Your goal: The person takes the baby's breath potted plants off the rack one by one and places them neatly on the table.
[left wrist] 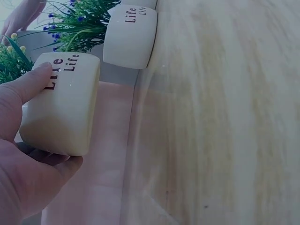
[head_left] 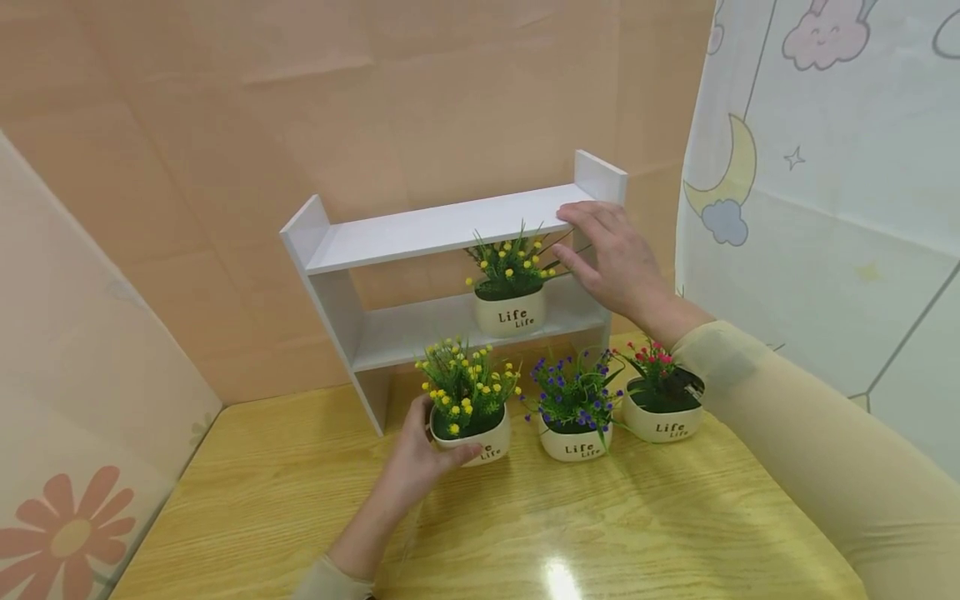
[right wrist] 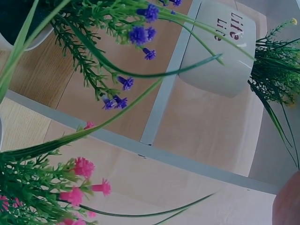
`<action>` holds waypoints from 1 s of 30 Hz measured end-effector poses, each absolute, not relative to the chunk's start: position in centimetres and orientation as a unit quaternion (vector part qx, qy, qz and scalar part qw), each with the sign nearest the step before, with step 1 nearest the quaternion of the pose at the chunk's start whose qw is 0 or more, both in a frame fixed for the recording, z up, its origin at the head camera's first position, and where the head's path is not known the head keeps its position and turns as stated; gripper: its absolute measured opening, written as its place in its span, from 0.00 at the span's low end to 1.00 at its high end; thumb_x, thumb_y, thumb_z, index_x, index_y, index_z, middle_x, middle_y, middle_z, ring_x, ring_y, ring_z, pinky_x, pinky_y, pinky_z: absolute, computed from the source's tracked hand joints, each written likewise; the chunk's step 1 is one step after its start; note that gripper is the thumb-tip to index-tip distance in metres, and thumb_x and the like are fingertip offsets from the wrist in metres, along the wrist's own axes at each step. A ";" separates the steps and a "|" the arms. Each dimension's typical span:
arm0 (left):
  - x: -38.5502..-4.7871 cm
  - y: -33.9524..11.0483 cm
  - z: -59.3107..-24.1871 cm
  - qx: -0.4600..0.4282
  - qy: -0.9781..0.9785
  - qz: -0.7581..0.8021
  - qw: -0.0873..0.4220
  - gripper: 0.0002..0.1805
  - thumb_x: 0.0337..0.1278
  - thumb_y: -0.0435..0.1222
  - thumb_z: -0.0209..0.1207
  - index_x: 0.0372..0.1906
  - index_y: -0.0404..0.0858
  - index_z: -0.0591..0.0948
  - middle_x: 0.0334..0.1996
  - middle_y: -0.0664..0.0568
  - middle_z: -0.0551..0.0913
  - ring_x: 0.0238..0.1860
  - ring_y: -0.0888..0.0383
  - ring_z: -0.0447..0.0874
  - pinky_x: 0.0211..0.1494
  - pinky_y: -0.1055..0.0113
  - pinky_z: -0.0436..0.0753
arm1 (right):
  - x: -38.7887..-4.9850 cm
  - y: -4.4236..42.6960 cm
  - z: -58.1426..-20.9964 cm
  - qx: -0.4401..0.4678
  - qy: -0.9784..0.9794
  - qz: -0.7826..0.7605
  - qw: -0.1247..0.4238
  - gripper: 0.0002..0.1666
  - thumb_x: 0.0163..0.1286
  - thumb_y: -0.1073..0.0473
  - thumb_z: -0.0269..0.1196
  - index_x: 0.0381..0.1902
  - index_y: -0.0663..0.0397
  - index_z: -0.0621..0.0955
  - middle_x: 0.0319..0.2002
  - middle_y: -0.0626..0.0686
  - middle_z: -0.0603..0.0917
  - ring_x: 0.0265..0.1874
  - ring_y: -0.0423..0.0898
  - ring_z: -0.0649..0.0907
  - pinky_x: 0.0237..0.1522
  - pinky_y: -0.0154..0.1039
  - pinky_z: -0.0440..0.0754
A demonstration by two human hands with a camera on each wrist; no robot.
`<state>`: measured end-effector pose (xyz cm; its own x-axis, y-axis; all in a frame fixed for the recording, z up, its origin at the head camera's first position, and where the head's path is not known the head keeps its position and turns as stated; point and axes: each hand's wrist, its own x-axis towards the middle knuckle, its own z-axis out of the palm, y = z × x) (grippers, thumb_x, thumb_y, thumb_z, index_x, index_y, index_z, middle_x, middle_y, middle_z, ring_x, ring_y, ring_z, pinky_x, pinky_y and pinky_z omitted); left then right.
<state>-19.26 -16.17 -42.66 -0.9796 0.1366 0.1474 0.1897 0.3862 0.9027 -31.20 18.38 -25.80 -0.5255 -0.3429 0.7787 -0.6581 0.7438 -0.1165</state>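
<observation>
Gripping lower yellow-flowered pot [head_left: 497, 435] with left hand [head_left: 417, 457], right hand [head_left: 613, 254] loose-fingered by white shelf [head_left: 442, 227]

Smooth pots [left wrist: 61, 112], glossy wood-grained table [head_left: 262, 500]

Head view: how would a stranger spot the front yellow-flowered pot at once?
Find the white shelf. In front, leftmost of three, is the cream pot held in the left grip. Yellow flowers separate it from the purple-flowered pot and pink-flowered pot.

Head: from above, facing forward-down at bench [head_left: 285, 508], shelf [head_left: 442, 222]. Left wrist: close, sideways, on nearest pot [left wrist: 63, 112]. Right wrist: close, sideways, toward shelf. All share purple flowers [right wrist: 138, 35].
</observation>
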 end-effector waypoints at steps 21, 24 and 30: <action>-18.8 -15.5 -44.6 -0.112 -0.841 -0.530 0.010 0.59 0.45 0.46 0.88 0.78 0.34 0.66 0.68 0.40 0.80 0.69 0.38 0.80 0.75 0.33 0.76 | -31.1 18.4 -26.0 0.294 -0.848 0.206 0.390 0.32 0.82 0.53 0.69 0.76 0.59 0.76 0.75 0.61 0.77 0.79 0.61 0.68 0.84 0.55 0.62; -18.9 -15.5 -44.9 -0.113 -0.842 -0.528 0.010 0.58 0.46 0.46 0.88 0.78 0.34 0.66 0.69 0.40 0.80 0.69 0.38 0.80 0.75 0.33 0.75 | -31.1 18.4 -26.0 0.294 -0.848 0.207 0.389 0.32 0.82 0.53 0.69 0.76 0.59 0.76 0.75 0.61 0.77 0.79 0.61 0.68 0.84 0.55 0.62; -19.1 -15.6 -45.5 -0.109 -0.844 -0.526 0.008 0.59 0.46 0.47 0.88 0.79 0.35 0.66 0.69 0.40 0.79 0.70 0.38 0.79 0.75 0.33 0.74 | -31.2 18.4 -26.0 0.296 -0.848 0.205 0.389 0.32 0.82 0.53 0.68 0.76 0.60 0.76 0.76 0.61 0.76 0.79 0.61 0.68 0.84 0.55 0.62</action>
